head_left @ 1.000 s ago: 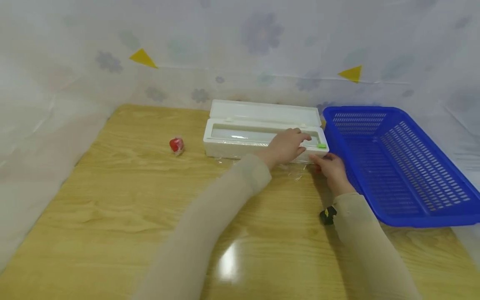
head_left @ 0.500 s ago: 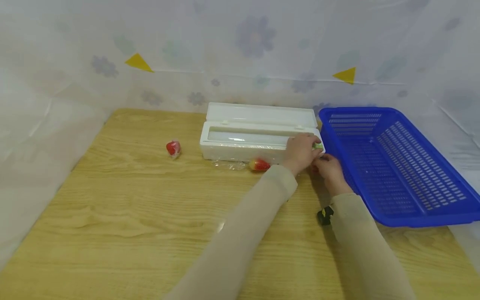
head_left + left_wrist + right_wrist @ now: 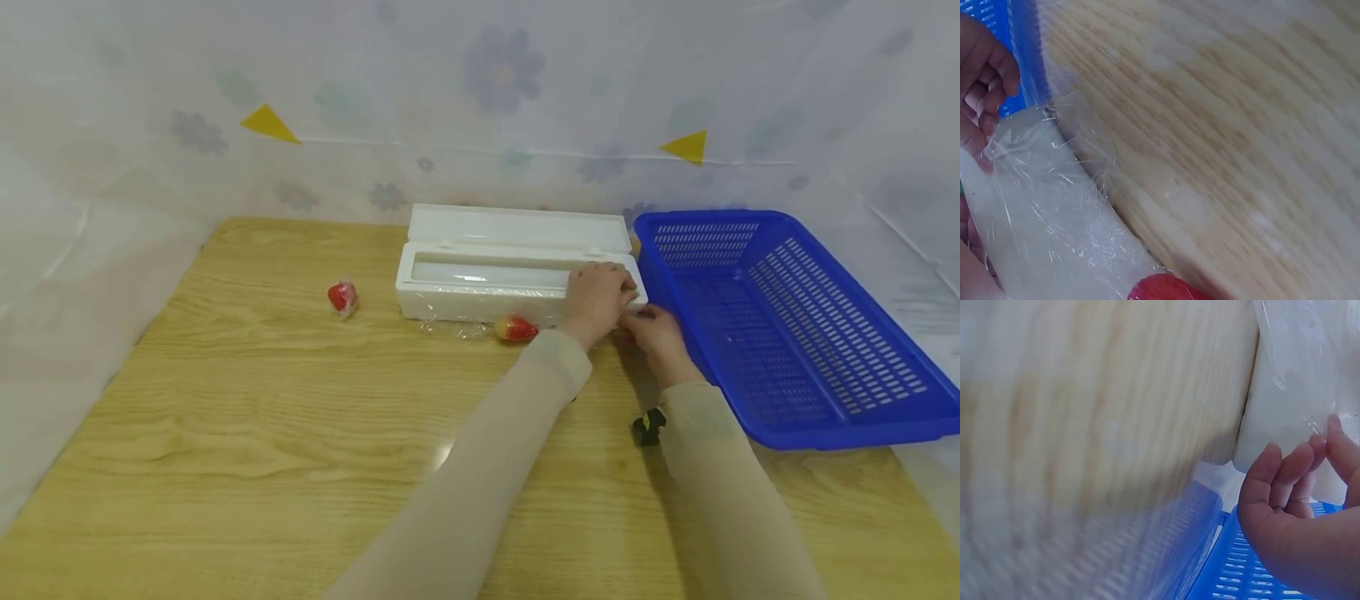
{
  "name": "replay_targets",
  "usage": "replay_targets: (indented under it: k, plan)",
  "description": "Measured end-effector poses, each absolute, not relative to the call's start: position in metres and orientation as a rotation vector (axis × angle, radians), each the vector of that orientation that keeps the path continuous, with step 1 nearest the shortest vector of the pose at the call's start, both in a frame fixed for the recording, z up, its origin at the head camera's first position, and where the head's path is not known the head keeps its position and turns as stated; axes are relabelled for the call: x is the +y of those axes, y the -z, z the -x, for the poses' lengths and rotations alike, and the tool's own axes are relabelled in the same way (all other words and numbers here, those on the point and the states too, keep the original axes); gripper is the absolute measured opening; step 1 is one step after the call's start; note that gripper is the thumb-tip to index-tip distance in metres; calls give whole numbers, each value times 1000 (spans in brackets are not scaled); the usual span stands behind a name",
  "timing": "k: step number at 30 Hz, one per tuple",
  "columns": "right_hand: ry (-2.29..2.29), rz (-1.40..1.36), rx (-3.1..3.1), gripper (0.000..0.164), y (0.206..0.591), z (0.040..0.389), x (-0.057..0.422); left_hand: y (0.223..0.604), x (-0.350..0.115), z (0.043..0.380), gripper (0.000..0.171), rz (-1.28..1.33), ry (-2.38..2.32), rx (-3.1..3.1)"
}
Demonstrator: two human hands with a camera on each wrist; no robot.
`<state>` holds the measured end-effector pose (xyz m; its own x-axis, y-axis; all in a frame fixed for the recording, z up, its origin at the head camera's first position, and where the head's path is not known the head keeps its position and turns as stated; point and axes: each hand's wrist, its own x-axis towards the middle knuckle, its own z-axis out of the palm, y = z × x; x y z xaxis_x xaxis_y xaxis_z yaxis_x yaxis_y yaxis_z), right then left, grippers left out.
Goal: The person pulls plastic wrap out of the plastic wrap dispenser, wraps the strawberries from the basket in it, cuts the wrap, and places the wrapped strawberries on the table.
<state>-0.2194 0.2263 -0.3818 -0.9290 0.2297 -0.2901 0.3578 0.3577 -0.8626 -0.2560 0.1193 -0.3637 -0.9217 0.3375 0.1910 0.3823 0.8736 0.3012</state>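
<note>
A white cling film dispenser box point(image 3: 480, 302) lies on the table with its lid point(image 3: 517, 227) raised and a film roll inside. My left hand point(image 3: 596, 300) is at the box's right end, fingers curled at a small green slider point(image 3: 961, 189), mostly hidden by them. Beside it, my right hand point(image 3: 657, 337) pinches the edge of the clear cling film point(image 3: 1310, 369) between thumb and fingers at the front right corner. The film drapes down the box's front. A red and yellow strawberry-like fruit point(image 3: 516, 328) lies against the film before the box.
Close by on the right stands a blue plastic basket point(image 3: 720, 367). Another red piece wrapped in film point(image 3: 342, 297) lies left of the box on the wooden table point(image 3: 247, 433). A patterned sheet point(image 3: 360, 100) hangs right behind the table.
My left hand has moved right and down along the box to the green slider, and the fruit has come into sight. My right hand keeps its place at the corner.
</note>
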Motion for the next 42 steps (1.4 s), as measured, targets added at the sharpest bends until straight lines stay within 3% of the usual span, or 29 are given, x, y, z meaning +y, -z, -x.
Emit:
replay_targets:
  k: [5,13,27,42]
  plan:
    - [1576,-546,2494,28,383,220,226,364,117,256,23,548,439,-2957]
    - [1557,-565,2474,52,381,223,225,362,109,259,21,591,337,-2928]
    - [1557,-535,2528,47,382,221,225,369,89,262,22,677,372,-2844]
    - [1547,-555,2484,60,384,222,227,371,74,259,22,712,395,-2815]
